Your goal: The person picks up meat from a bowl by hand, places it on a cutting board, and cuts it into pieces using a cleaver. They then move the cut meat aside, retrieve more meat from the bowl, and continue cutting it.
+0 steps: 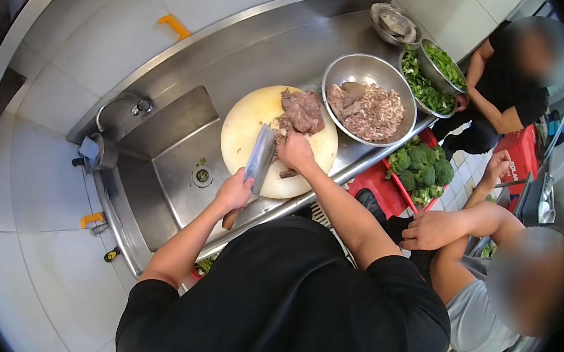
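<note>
My left hand [235,190] is closed on a cleaver [261,153], whose broad blade points away from me over the round cutting board [247,115]. Beside the blade, my right hand [295,151] rests on the board with its fingers closed at the near edge of the meat; what they grip is partly hidden. A large dark piece of meat [302,111] lies at the board's upper right, with small scraps around it. Right of the board stands a steel bowl [403,125] holding chopped meat [377,113] and larger pieces.
A sink [182,159] lies left of the board. Bowls of leafy greens [426,88] stand at the counter's right end, near a person in black. Broccoli [423,166] fills a red crate below the counter edge. Another person in grey sits close at my right.
</note>
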`<state>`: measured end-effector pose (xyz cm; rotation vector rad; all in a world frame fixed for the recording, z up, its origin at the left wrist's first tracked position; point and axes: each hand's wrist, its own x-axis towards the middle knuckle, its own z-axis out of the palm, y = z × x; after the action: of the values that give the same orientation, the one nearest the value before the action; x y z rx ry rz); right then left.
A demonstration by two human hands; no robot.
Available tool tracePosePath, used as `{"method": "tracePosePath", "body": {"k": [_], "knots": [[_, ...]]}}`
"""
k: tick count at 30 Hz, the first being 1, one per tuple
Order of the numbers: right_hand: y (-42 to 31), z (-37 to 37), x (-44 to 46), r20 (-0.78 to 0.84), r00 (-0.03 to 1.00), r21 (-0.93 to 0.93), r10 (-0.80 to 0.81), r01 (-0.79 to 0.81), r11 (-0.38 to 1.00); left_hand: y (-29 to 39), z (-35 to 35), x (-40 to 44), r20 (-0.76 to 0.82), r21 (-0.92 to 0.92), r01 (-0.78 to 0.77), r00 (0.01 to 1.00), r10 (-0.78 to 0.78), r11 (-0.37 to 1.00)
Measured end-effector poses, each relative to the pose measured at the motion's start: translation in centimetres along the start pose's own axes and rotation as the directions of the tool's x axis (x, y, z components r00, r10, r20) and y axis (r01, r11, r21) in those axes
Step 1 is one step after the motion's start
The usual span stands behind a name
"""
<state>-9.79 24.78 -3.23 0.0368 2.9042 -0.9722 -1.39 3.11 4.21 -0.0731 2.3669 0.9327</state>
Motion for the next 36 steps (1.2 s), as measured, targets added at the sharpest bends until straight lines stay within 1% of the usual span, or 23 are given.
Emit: {"method": "tracePosePath", "body": {"k": [3,4,5,6,7,10,13,16,17,18,19,20,21,24,25,28,29,30,31,32,33,34,36], "knots": [[0.1,-0.7,0.0,0.047,0.999,-0.028,0.006,-0.005,1.000,-1.0,1.8,3.3,-0.045,0.076,-0.040,0.998,0.044,0.996],[0.2,-0.9,-0.1,0.051,0.999,-0.030,-0.019,0.021,0.999,-0.4,1.8,3.9,-0.062,0.104,-0.056,0.996,0.063,0.993],[0.4,-1.0,-0.2,0.054,0.998,-0.031,-0.042,0.044,0.999,0.0,1.9,4.3,-0.038,0.061,-0.009,0.999,0.012,0.998],[0.5,-1.1,-0.3,0.055,0.996,-0.032,-0.065,0.067,0.997,2.0,1.0,3.6,-0.012,0.019,0.037,0.999,-0.037,0.999],[0.5,-1.1,-0.5,0.063,0.997,-0.034,-0.050,0.052,0.998,2.9,0.5,3.2,0.014,-0.021,0.084,0.996,-0.083,0.996],[0.3,-0.6,-0.9,0.022,0.998,-0.024,0.051,-0.050,0.998,0.7,1.3,2.0,-0.055,0.157,-0.028,0.998,0.037,0.987],[0.7,0.0,-1.2,-0.132,0.988,0.077,0.082,-0.073,0.994,-1.5,1.0,-1.7,0.011,0.160,0.032,0.999,-0.034,0.987],[0.9,-1.3,-1.5,-0.107,0.983,0.166,0.146,-0.127,0.978,-2.9,0.8,-3.1,0.008,0.138,0.032,0.999,-0.034,0.990],[2.7,-0.7,-0.8,-0.073,0.988,0.205,0.137,-0.119,0.971,-3.2,0.9,-3.1,0.011,0.129,0.045,0.999,-0.047,0.991],[3.8,-0.6,-0.5,-0.010,0.989,0.376,0.150,-0.135,0.917,-3.6,1.0,-2.8,0.012,0.119,0.057,0.998,-0.059,0.991],[4.6,-0.8,-0.2,0.053,0.987,0.533,0.152,-0.157,0.831,-3.7,1.0,-2.7,0.012,0.111,0.066,0.998,-0.068,0.992],[5.6,-1.1,0.0,0.114,0.983,0.672,0.146,-0.185,0.717,-3.6,0.9,-2.6,0.010,0.110,0.075,0.997,-0.077,0.991],[6.1,-2.4,0.0,0.237,0.965,0.779,0.115,-0.260,0.571,-3.5,0.9,-2.6,0.010,0.110,0.082,0.996,-0.084,0.990],[4.9,-5.5,-0.4,0.254,0.955,0.941,0.151,-0.281,0.189,-3.5,0.8,-2.4,0.009,0.098,0.092,0.996,-0.094,0.991],[5.2,-6.1,-0.1,0.248,0.961,0.942,0.127,-0.269,0.200,-3.6,1.0,-2.3,0.010,0.092,0.096,0.995,-0.097,0.991],[6.5,-7.7,1.0,0.251,0.948,0.822,0.194,-0.314,0.475,-4.2,0.7,-2.0,0.010,0.105,0.021,1.000,-0.022,0.994],[6.5,-7.4,1.3,0.168,0.950,0.680,0.262,-0.304,0.667,-4.4,0.4,-2.2,-0.002,0.017,0.036,0.999,-0.036,0.999],[6.4,-7.3,0.9,-0.088,0.968,0.475,0.234,-0.166,0.864,-4.3,-0.1,-2.5,-0.013,-0.071,0.050,0.999,-0.051,0.996],[6.2,-6.9,0.3,-0.319,0.939,0.197,0.129,-0.067,0.978,-4.4,-0.5,-2.6,-0.023,-0.160,0.064,0.997,-0.069,0.985],[6.0,-6.4,-0.4,-0.496,0.868,-0.116,-0.040,-0.021,0.993,-5.1,-0.8,-2.3,-0.040,-0.296,0.055,0.997,-0.070,0.954],[4.1,-7.2,-1.3,-0.576,0.814,-0.107,-0.081,0.023,0.994,-6.3,-0.9,-1.6,-0.056,-0.428,0.044,0.996,-0.075,0.903],[3.4,-7.0,-1.6,-0.501,0.861,-0.027,-0.083,0.081,0.996,-6.7,-1.4,-1.4,-0.072,-0.552,0.030,0.994,-0.083,0.833],[2.0,-6.3,-1.9,-0.344,0.932,0.147,-0.113,0.173,0.974,-7.3,-2.2,-0.9,-0.089,-0.532,0.061,0.988,-0.127,0.844]]}}
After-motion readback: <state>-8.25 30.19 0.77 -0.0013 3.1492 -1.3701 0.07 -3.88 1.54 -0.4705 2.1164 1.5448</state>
